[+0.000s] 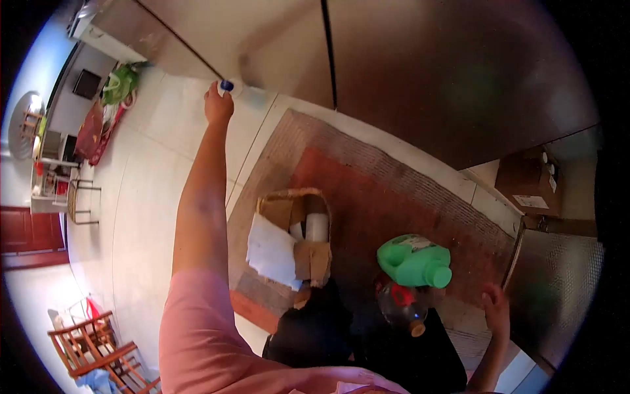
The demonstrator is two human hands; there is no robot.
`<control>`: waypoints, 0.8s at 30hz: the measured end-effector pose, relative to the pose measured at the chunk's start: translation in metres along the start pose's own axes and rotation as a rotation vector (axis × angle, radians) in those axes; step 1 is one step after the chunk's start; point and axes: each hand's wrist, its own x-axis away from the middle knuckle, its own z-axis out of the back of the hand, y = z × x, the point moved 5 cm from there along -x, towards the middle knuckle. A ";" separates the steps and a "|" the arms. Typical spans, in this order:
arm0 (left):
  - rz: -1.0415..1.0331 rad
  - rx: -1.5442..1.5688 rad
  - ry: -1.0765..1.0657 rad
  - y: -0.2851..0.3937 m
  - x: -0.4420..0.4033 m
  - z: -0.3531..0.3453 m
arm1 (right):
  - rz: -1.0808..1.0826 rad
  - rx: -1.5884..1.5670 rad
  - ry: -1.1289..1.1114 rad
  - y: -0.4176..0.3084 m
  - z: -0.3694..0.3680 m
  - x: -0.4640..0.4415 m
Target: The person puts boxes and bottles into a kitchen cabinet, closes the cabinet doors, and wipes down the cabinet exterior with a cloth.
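My left arm reaches far out over the tiled floor. At its end my left hand (218, 104) is closed around a small whitish container with a blue cap (226, 85), close to the lower edge of the cabinet doors; most of its body is hidden. My right hand (497, 308) hangs low at the right, fingers loosely bent and apart, holding nothing visible. Nearest to it are a green plastic jug (413, 259) with a green cap and a clear bottle (400, 308) with a red label and a tan cap, tilted toward me.
An open cardboard box (320, 262) with white items inside stands on the red and grey rug (367, 184). Brown cabinet doors (420, 72) rise ahead. Another cardboard box (528, 180) is in the opening at right. Wooden chairs (98, 348) and bags (98, 128) are at left.
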 end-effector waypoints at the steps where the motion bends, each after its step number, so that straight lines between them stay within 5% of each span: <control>1: -0.016 0.010 -0.002 -0.002 -0.008 -0.010 | -0.046 -0.030 0.006 0.014 -0.004 0.002; 3: -0.185 -0.115 0.012 0.009 -0.019 -0.019 | -0.078 -0.060 0.053 0.033 -0.012 0.006; 4: -0.073 -0.174 -0.161 0.007 -0.023 -0.028 | -0.103 -0.076 0.088 0.040 -0.014 0.006; 8: -0.024 -0.204 -0.216 0.018 0.001 -0.019 | -0.119 -0.174 0.044 0.042 -0.025 0.008; 11: -0.235 -0.093 -0.187 0.023 0.020 -0.005 | -0.038 -0.260 0.012 0.037 -0.030 0.000; 13: -0.242 0.050 -0.113 0.034 0.029 0.022 | 0.213 0.111 0.008 0.019 -0.026 -0.002; 15: -0.285 0.127 -0.054 0.059 0.043 0.060 | 0.084 0.128 -0.077 0.016 -0.019 -0.006; 17: 0.124 0.542 -0.444 0.079 0.063 0.083 | -0.041 0.143 -0.151 0.011 -0.016 -0.010; 19: 0.151 0.672 -0.530 0.097 0.078 0.106 | -0.102 -0.130 -0.186 -0.003 -0.015 -0.015; 22: 0.262 0.975 -0.838 0.137 0.112 0.120 | 0.089 0.046 -0.117 -0.027 -0.006 -0.021; 24: 0.240 0.984 -0.883 0.167 0.133 0.131 | 0.126 -0.131 -0.164 -0.041 -0.005 -0.020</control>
